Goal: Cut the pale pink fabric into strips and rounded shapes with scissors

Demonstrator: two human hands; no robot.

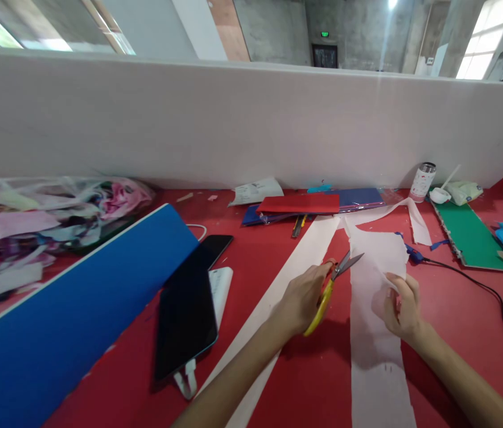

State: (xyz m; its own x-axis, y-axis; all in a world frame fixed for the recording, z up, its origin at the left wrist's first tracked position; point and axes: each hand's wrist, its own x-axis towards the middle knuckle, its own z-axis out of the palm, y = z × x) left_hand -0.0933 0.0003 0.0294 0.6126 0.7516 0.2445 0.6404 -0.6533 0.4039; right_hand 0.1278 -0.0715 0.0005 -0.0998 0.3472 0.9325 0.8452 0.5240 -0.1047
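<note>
My left hand (302, 300) is wrapped round the yellow handles of a pair of scissors (323, 309). The blades stand partly apart, their tips near the left edge of a pale pink strip of thin, cloth-like material (376, 345). With thumb and fingers, my right hand (405, 306) pinches this strip near its right edge, where a fold is lifted off the table. Its upper edge looks uneven. Under my left wrist, a second long pale strip (307, 244) runs diagonally across the red table (314, 380).
A blue board (100, 303), a black tablet (186, 327) and a white power bank (220, 291) lie left. Behind are a red folder (298, 204), a cutter knife (296, 227) and a tumbler (423, 183). A black cable (478, 276) and green board (478, 238) lie right.
</note>
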